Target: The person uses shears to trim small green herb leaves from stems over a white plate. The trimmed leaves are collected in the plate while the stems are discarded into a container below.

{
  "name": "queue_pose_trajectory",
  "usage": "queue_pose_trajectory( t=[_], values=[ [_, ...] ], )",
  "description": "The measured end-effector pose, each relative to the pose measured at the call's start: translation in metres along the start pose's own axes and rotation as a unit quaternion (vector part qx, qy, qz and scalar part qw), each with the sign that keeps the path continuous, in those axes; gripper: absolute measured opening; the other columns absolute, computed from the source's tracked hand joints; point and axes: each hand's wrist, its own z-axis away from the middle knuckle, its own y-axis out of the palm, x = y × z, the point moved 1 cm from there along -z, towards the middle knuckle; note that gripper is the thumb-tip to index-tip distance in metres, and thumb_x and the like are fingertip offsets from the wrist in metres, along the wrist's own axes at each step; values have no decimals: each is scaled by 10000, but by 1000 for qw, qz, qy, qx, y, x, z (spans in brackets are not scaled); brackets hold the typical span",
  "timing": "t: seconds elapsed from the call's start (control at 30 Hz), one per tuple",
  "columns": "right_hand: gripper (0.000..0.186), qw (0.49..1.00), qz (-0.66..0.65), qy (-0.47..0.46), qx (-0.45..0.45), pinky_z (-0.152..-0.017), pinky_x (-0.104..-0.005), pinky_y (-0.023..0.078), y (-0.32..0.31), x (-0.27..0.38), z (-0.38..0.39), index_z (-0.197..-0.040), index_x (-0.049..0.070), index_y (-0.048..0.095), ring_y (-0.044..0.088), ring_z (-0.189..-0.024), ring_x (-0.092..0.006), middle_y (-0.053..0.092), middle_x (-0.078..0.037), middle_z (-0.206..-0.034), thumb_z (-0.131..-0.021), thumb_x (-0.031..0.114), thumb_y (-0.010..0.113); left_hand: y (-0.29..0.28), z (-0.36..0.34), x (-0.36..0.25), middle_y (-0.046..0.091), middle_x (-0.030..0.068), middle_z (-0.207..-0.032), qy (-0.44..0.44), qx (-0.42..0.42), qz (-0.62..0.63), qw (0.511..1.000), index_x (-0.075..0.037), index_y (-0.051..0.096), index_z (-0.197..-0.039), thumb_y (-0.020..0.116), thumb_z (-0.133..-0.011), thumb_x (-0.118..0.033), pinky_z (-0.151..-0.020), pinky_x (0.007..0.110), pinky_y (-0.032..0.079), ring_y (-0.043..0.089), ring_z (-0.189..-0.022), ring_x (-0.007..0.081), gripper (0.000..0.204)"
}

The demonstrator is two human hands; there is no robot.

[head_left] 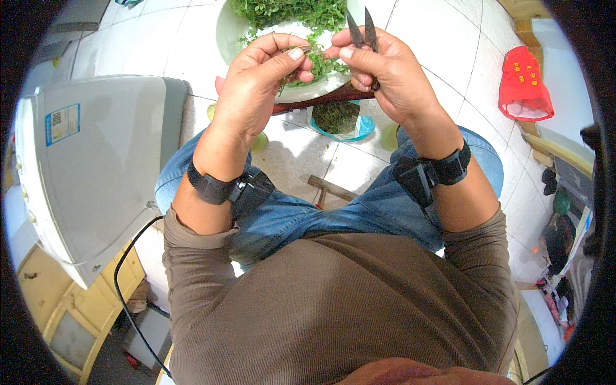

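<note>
My left hand (260, 74) is closed in a pinch on the stems of a small leafy green sprig (317, 65). Its leaves reach across toward my right hand (401, 80). That hand is wrapped round a pair of dark scissors (370, 37), whose two blades point up and stand slightly apart. The thumb and forefinger of the right hand are at the sprig's edge; whether they grip it I cannot tell. Both hands are over the near part of a pale green basin (230, 35). A heap of leafy greens (276, 11) fills the basin's far side.
Below the basin, an open plastic bag (364, 128) holds dark green trimmings. The basin rests on a reddish-brown wooden support (321, 99). A white appliance (102, 167) stands at left, with a black cable (117, 269) nearby. A red bag (523, 86) lies at right on tiled floor.
</note>
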Motion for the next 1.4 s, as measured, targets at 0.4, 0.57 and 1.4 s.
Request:
queue_pose_trajectory(
  t=[0.4,0.57,1.4],
  values=[
    [174,987,159,-12,-27,-539,-192,357,6,1,4,-951,54,627,456,-613,-46,532,41,-707,-790,93,680,4,0,-1,610,73,-817,5,-26,-9,1000,-5,584,-988,570,-876,-150,-652,240,432,519,-663,126,184],
    [151,983,176,-40,-25,-558,-182,391,6,-1,4,-944,52,616,472,-632,-33,545,47,-723,-809,89,671,5,0,-1,602,65,-809,-13,-20,3,1000,-14,583,-945,564,-875,-166,-651,257,447,496,-629,117,169],
    [382,982,-78,132,105,-505,-201,354,14,5,14,-1079,-57,567,426,-593,-66,528,-16,-759,-980,274,404,4,5,-3,588,13,-816,84,-84,-132,984,-30,573,-946,599,-869,-116,-627,197,426,502,-678,62,119]
  ],
)
